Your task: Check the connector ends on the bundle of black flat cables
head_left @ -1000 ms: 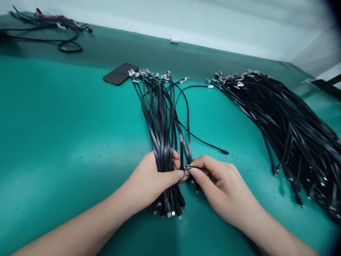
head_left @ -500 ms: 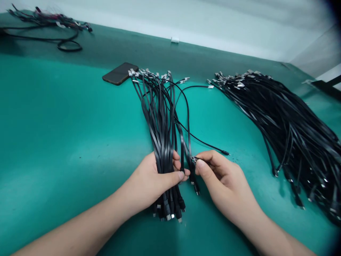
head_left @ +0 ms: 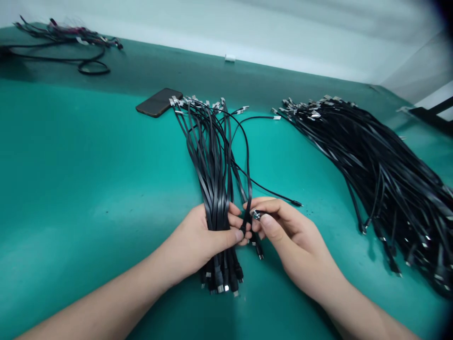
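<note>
A bundle of flat black cables (head_left: 214, 179) runs down the middle, with silver tips at its far end and plugs hanging below. My left hand (head_left: 198, 236) is wrapped round this bundle near the plug end, thumb across the front. Its thumb and fingertips also meet at the end of one cable on the right side. My right hand (head_left: 293, 236) is just right of it and pinches a small dark piece with a shiny metal end (head_left: 256, 215). A few loose plugs (head_left: 260, 250) hang below, between the hands.
A large pile of black cables (head_left: 382, 160) covers the right side of the green table (head_left: 88, 179). Behind the bundle lies a dark phone (head_left: 157, 103). Tangled wires (head_left: 71, 35) lie at the back left, and a small white object (head_left: 230, 58) by the wall.
The fingers of my right hand have moved slightly left, closer to my left fingertips. A cable at the right of the bundle has shifted, its end now at my left thumb.
</note>
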A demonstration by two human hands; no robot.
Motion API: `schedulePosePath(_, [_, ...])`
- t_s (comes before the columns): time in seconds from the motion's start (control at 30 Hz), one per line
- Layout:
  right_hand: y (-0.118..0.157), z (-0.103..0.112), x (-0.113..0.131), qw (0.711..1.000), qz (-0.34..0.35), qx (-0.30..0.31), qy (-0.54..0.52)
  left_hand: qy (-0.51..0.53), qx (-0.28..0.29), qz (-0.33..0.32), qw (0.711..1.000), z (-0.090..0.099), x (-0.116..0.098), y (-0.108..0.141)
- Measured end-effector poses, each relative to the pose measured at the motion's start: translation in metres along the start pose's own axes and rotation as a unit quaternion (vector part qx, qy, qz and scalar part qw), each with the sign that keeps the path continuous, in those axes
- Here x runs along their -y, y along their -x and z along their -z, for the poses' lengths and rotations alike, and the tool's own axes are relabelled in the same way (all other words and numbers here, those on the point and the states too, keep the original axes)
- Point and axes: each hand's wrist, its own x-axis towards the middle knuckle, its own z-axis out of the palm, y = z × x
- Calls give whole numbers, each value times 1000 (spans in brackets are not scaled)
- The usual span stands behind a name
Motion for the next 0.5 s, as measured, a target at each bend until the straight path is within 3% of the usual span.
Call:
schedulePosePath(0.17, [3, 2, 3, 999, -10, -21, 42, -35, -39, -7, 999, 0, 1, 1])
schedulePosePath(0.33, [6, 6, 12, 987, -13, -1, 159, -108, -97, -16, 989, -4, -5, 5])
schedulePosePath(0.5, [4, 4, 16, 976, -24, 41, 212, -124, -111, -6, 986, -8, -7, 5])
